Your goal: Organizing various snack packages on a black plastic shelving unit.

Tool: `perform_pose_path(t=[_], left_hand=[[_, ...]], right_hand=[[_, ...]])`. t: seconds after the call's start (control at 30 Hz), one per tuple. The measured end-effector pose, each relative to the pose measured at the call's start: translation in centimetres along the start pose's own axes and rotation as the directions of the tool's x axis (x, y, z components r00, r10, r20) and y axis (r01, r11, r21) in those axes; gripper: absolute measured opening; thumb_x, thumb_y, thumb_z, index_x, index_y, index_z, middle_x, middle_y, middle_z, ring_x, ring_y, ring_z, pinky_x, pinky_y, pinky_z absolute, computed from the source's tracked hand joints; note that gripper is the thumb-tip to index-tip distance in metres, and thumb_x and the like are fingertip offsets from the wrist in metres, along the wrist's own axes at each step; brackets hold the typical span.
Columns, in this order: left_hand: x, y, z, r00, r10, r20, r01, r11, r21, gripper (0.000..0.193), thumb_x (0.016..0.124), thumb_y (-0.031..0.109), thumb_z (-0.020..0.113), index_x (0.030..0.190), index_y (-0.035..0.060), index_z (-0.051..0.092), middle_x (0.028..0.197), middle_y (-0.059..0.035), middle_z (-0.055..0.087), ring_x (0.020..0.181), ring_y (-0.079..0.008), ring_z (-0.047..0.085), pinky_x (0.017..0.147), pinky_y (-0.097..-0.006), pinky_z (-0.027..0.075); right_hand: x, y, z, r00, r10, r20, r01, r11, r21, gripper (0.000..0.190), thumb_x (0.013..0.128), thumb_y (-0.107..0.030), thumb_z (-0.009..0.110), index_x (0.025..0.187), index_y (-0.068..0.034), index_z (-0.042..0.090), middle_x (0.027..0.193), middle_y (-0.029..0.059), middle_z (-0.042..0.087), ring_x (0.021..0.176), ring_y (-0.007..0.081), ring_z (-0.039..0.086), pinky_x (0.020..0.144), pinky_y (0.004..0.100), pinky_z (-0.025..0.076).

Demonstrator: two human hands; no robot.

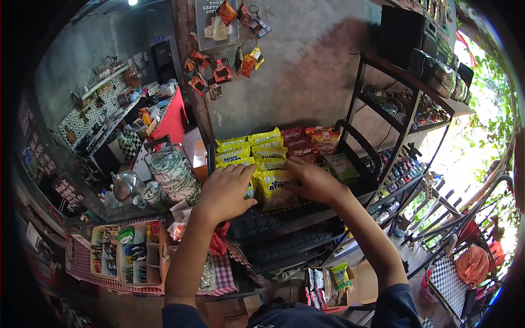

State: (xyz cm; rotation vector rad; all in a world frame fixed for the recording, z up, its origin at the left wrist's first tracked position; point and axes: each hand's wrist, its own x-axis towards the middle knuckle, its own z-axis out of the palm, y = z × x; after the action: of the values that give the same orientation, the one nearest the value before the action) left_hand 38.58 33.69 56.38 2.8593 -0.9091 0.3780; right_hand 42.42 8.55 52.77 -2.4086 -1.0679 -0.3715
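Note:
Rows of yellow Garuda peanut packets (268, 153) stand on a black metal rack (262, 225) in front of me. Over the left row lies my left hand (227, 190), its fingers on the upper edge of a packet; whether it grips is hidden. My right hand (313, 180) reaches to the right side of the front yellow packet (278, 192), fingers bent; its grip cannot be made out. Behind it are dark red Garuda packets (301, 143) and a red and orange snack packet (324, 137). A green packet (342, 166) lies to the right.
Divided boxes of sachets (141, 258) stand on a checkered cloth at the lower left. An enamel container (172, 172) and a metal kettle (127, 185) are beyond them. A cardboard box of snacks (363, 283) sits below. A tall shelf (402, 119) rises at the right.

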Motion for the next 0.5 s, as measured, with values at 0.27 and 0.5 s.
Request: perform_pose_path(t=[0.27, 0.5], left_hand=[[-0.1, 0.6, -0.2, 0.998, 0.046, 0.034, -0.045, 0.998, -0.04, 0.073, 0.072, 0.031, 0.077, 0.138, 0.0174, 0.049, 0.138, -0.0162, 0.047, 0.128, -0.0336, 0.045, 0.105, -0.0426, 0.037], [0.0, -0.1, 0.0, 0.985, 0.139, 0.1, -0.142, 0.99, 0.023, 0.06, 0.074, 0.033, 0.075, 0.13, 0.0228, 0.059, 0.144, -0.0169, 0.042, 0.134, -0.0343, 0.038, 0.109, -0.0432, 0.035]], right_hand=[[0.5, 0.1, 0.1, 0.999, -0.039, -0.012, 0.039, 0.999, -0.003, 0.039, 0.08, -0.012, 0.069, 0.114, 0.0, 0.053, 0.109, 0.0168, 0.054, 0.102, 0.0374, 0.058, 0.084, 0.043, 0.049], [-1.5, -3.8, -2.8, 0.959, 0.053, -0.278, -0.043, 0.998, 0.041, 0.044, 0.082, -0.015, 0.068, 0.121, -0.002, 0.052, 0.109, 0.0156, 0.055, 0.099, 0.0342, 0.058, 0.086, 0.0409, 0.048]])
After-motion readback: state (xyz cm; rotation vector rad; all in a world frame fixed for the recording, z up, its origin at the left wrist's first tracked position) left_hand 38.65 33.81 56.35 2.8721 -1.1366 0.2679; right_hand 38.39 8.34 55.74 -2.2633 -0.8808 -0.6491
